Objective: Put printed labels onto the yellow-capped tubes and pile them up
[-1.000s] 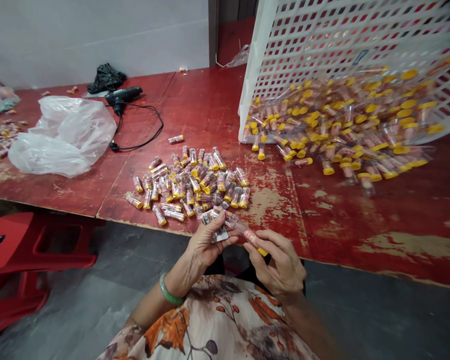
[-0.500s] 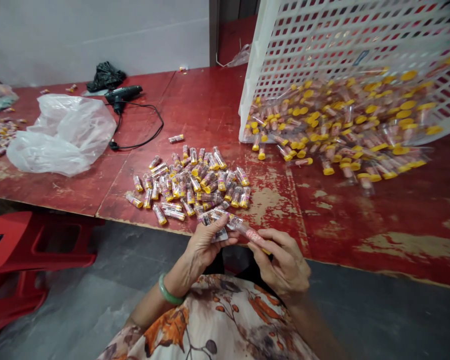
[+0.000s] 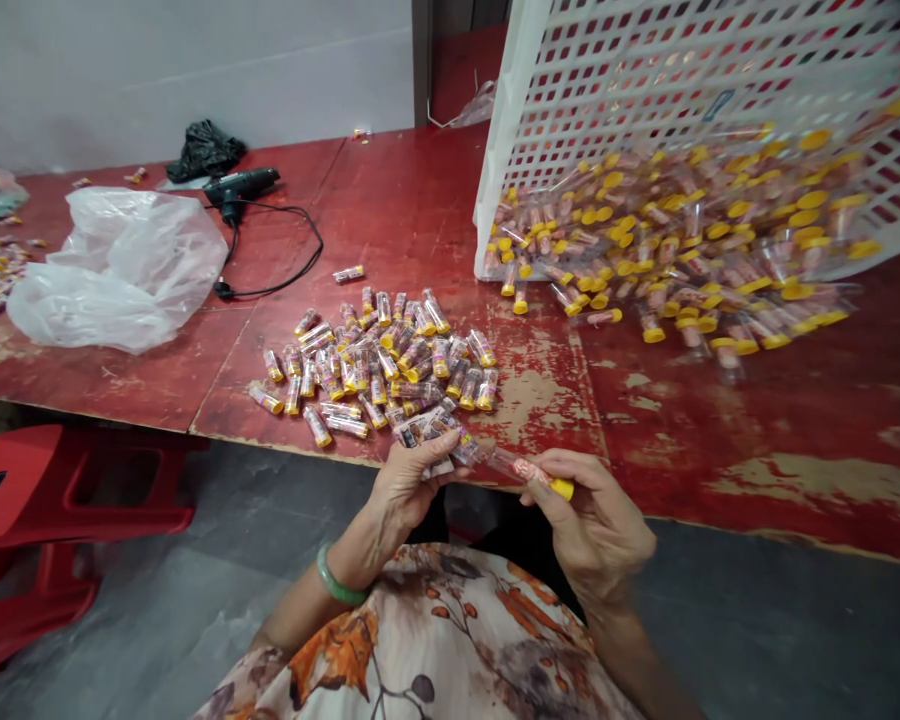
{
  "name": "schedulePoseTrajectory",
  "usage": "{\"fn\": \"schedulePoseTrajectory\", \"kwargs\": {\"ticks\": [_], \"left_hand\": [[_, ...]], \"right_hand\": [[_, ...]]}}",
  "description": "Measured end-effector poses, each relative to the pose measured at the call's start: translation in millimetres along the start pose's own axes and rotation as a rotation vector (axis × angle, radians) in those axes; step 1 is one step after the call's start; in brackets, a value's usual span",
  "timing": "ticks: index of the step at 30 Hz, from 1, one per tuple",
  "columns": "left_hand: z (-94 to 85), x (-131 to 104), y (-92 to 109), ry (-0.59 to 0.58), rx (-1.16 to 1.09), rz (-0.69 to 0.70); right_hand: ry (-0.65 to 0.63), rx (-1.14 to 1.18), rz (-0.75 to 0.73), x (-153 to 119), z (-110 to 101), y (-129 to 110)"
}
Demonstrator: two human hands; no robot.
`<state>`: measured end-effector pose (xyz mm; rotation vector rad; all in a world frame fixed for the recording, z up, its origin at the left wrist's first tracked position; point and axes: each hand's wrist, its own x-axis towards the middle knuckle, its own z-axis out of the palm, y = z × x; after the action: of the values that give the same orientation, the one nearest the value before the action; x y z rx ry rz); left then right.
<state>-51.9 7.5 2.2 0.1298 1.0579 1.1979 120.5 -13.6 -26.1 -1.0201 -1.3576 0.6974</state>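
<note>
A: State the position of the item in hand.

B: A slim, clear plastic tube with pink contents (image 3: 511, 464) and a yellow cap (image 3: 563, 488) is held off the worn red table (image 3: 420, 220), at its near edge, between the two hands.

A: Condition of the fingers?

B: Right hand (image 3: 598, 515): thumb and fingers pinched on the tube close to the cap. Left hand (image 3: 409, 488): thumb pressed over flat printed film sleeves (image 3: 420, 430).

A: Axis and alignment?

B: The long axis runs leftward and slightly away from the wearer, cap at right. The uncapped end points at a transparent, purple-marked sleeve (image 3: 467, 447) projecting from the left hand. The right hand is nearer, being in contact. Whether the tip is inside the sleeve or only at its mouth cannot be told.

A: Surroundings?

B: A pile of small wrapped tubes (image 3: 379, 365) lies just beyond, near the table's near edge. Towards the right end, yellow-capped tubes spill from a white slotted plastic crate (image 3: 495, 160). Left of the pile lies a crumpled white plastic bag (image 3: 127, 270); towards the far edge, a black corded tool (image 3: 244, 188).
</note>
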Motion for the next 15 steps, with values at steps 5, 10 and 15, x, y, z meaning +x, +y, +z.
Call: {"fn": "schedulePoseTrajectory", "kwargs": {"ticks": [5,10,15], "left_hand": [[3.4,-3.6,1.5,0.001,-0.024,-0.045],[3.4,-4.8,2.2,0.021,-0.056,-0.173],[1.7,-5.7,2.3,0.004,-0.113,-0.270]], "right_hand": [[0.022,-0.055,-0.066,-2.0,-3.1,-2.9],[0.029,-0.036,-0.117,1.9,0.6,-7.4],[0.035,-0.067,-0.235,7.4,6.6,-13.0]]}}
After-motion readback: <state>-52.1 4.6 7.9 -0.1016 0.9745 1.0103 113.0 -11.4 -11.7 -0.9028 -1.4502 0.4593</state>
